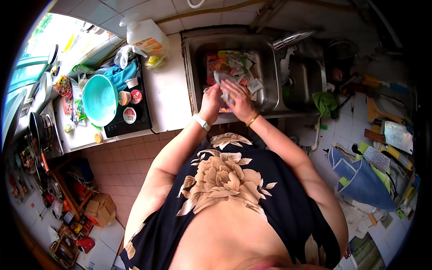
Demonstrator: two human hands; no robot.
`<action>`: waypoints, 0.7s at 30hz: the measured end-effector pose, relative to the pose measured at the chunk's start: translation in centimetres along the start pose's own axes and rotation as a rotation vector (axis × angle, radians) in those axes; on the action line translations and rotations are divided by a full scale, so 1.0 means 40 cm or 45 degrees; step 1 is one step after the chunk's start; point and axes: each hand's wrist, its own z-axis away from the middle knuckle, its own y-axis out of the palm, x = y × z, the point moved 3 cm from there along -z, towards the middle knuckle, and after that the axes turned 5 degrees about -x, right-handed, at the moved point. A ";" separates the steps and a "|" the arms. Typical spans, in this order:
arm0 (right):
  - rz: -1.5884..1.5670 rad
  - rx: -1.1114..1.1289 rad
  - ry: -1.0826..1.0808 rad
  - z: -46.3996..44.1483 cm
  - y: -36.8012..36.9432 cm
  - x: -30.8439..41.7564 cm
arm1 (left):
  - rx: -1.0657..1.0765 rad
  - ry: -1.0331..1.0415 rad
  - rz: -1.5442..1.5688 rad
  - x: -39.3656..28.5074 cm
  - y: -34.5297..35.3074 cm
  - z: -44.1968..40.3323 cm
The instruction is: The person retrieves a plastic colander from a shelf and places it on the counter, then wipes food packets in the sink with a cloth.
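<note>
Over the left sink basin [270,67] both hands meet at a crumpled, greyish plastic packet [220,77]. My left hand [209,105] is closed on its lower left side, wearing a white wristband. My right hand [240,102], with a gold bracelet, presses against the packet from the right, its fingers slightly blurred and lying across it. The packet's contents cannot be made out. Beneath the hands, the basin holds a jumble of colourful packets [236,63], some red and some white.
A chrome faucet [290,40] reaches over the sink. On the left counter stand a turquoise colander [100,100], a black cooktop [118,128] with several small tubs, and a white plastic jug [146,36]. A green cloth [325,103] hangs at the right basin; a cleaver [398,136] is far right.
</note>
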 end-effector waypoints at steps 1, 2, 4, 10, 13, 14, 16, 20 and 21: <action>-0.020 -0.074 0.031 -0.008 0.000 -0.022 | 0.043 0.011 0.022 0.024 0.005 -0.001; -0.040 -0.150 0.064 -0.016 -0.004 -0.035 | 0.045 0.004 0.017 0.028 0.008 -0.001; 0.019 -0.125 0.146 -0.008 -0.009 -0.044 | 0.014 0.087 0.019 0.029 0.023 -0.006; -0.038 -0.083 0.057 0.002 0.010 0.014 | -0.323 -0.150 0.305 0.041 0.034 -0.036; 0.059 -0.127 0.057 -0.018 -0.009 -0.042 | 0.003 -0.123 0.220 0.082 -0.005 -0.082; 0.056 -0.128 0.059 -0.019 -0.008 -0.069 | 0.045 -0.093 0.232 0.080 0.003 -0.081; 0.005 -0.166 0.218 -0.018 -0.010 -0.140 | 0.130 -0.181 0.185 0.048 0.052 -0.050; -0.062 -0.164 0.196 -0.022 -0.054 -0.160 | 0.179 -0.168 0.089 0.063 0.053 -0.060; -0.080 -0.252 0.229 -0.021 -0.070 -0.149 | 0.180 -0.167 0.089 0.061 0.061 -0.062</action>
